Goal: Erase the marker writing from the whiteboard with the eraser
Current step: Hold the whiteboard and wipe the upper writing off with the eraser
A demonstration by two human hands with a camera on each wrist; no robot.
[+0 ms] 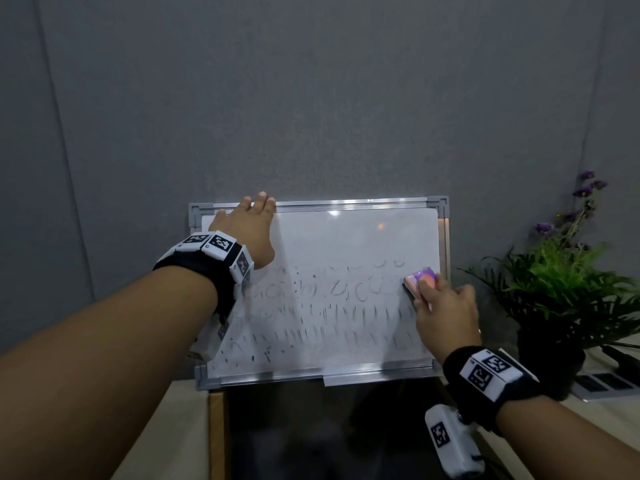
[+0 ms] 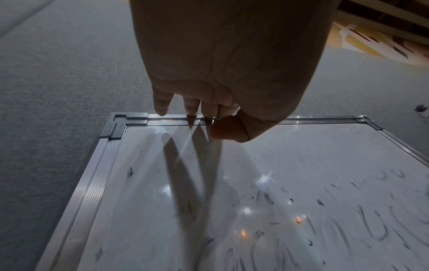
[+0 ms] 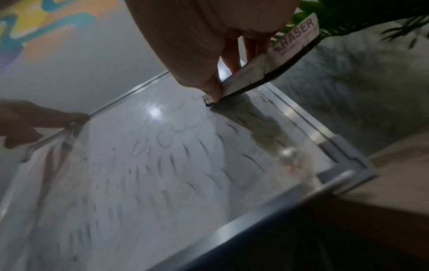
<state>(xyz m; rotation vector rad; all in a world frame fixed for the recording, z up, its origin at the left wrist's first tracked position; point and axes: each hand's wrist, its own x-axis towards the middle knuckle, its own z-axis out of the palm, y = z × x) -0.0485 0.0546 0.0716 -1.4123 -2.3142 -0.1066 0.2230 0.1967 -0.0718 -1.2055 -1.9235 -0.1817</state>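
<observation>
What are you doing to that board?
A person is wiping a whiteboard clean. Their right hand holds the eraser against the board near its right edge, while the left hand grips the top frame to steady it. Smudged marker marks remain across the lower half.

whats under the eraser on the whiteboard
The eraser, pinched by the right hand, presses on the whiteboard near its right edge. Smeared marker strokes lie beside it; any ink directly beneath is covered.

The silver-framed whiteboard point(image 1: 356, 237) is being propped upright (smeared marker traces point(image 1: 332, 317) everywhere), the pink-purple eraser point(image 1: 420, 279) being pressed near its right edge.
</observation>
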